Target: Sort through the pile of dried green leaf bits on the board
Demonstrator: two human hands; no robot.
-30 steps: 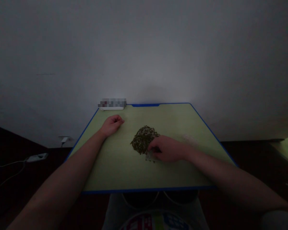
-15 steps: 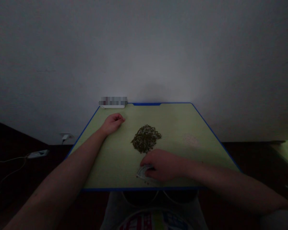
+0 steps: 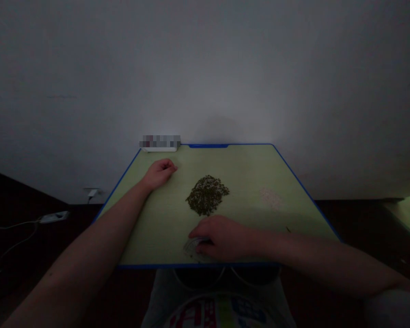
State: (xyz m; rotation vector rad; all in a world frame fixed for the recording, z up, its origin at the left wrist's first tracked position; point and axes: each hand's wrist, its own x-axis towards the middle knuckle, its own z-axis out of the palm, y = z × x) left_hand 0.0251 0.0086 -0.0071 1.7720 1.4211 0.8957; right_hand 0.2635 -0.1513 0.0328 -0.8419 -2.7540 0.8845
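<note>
- The right hand [image 3: 225, 239] has its grip partly closed, thumb and fingers curved in with a narrow gap between them, around a clear piece [image 3: 191, 247].
- That clear piece sits low at the near edge of the desk [image 3: 150, 246], jutting left out of the fingers; it is see-through and dim, so its exact shape cannot be told.
- A few dark specks lie right beside the clear piece, toward the near edge.
- Just beyond the right hand, near the middle of the desk, the pile of green grains [image 3: 207, 196] lies spread in a rough mound, densest at its centre and looser around its rim.
- The left hand [image 3: 160, 174] is on the far left part of the desk, its grip curled into a loose fist, thumb near the forefinger; the inside of the curl is hidden, so whether it has hold of anything cannot be told.
- Right of the green pile, well apart from it, is a thin patch of pale grains [image 3: 272, 199].
- A white box [image 3: 160, 149], its upper part blurred, stands at the far left corner.
- A blue border rims the desk, and a grey wall [image 3: 218, 68] rises behind it.
- Down at left, a power strip [image 3: 54, 217] trails pale cables.
</note>
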